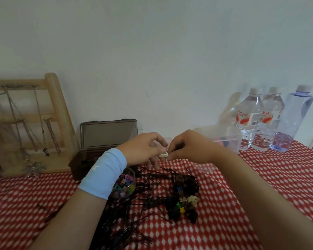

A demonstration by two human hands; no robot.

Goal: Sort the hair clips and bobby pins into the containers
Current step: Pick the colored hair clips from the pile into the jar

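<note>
Open cloth (pixel 14 210) is noted at the near left, and again at the far right in front of the bottles (pixel 267 121). The left rear is closed off by a wooden necklace stand (pixel 49 112) and, just beside it, a brown box (pixel 83 166) with its lid raised. The centre is taken up by scattered bobby pins (pixel 134 210), a heap of clips (pixel 184 204) and a round tub (pixel 131 175). Above these, passage is barred by the left hand (pixel 143 148) and right hand (pixel 190 147), joined on a cream clip (pixel 163 155). A clear box (pixel 228 139) stands by the bottles.
</note>
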